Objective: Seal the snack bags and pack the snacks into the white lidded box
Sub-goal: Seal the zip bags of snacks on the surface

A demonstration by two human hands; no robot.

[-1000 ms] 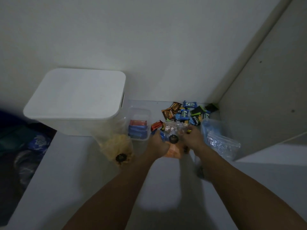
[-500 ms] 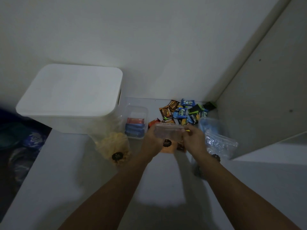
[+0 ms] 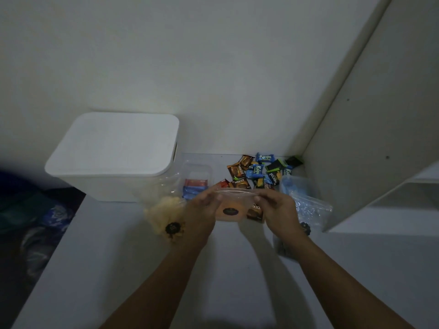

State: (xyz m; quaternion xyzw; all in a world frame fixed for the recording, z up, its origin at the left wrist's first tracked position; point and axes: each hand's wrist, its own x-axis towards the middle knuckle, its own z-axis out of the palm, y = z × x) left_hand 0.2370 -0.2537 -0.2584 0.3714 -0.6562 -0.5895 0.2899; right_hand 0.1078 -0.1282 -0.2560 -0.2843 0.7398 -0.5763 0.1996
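I hold a clear zip bag of orange snacks (image 3: pixel 231 207) with a dark round label upright above the white surface. My left hand (image 3: pixel 204 205) pinches its top left corner and my right hand (image 3: pixel 275 205) pinches its top right corner, so the zip strip is stretched between them. The white lidded box (image 3: pixel 114 153) stands at the back left with its lid on. A bag of yellow chips (image 3: pixel 167 217) lies in front of the box. Several small wrapped snacks (image 3: pixel 259 172) are piled against the back wall.
A clear tub with red and blue packets (image 3: pixel 196 179) sits between the box and the wrapped snacks. Bluish plastic bags (image 3: pixel 306 203) lie at the right beside a white shelf unit (image 3: pixel 380 138). The surface's left edge (image 3: pixel 52 252) drops to dark clutter.
The bag has been raised from the surface and turned upright. My hands have moved apart to its top corners, pulling the opening flat.
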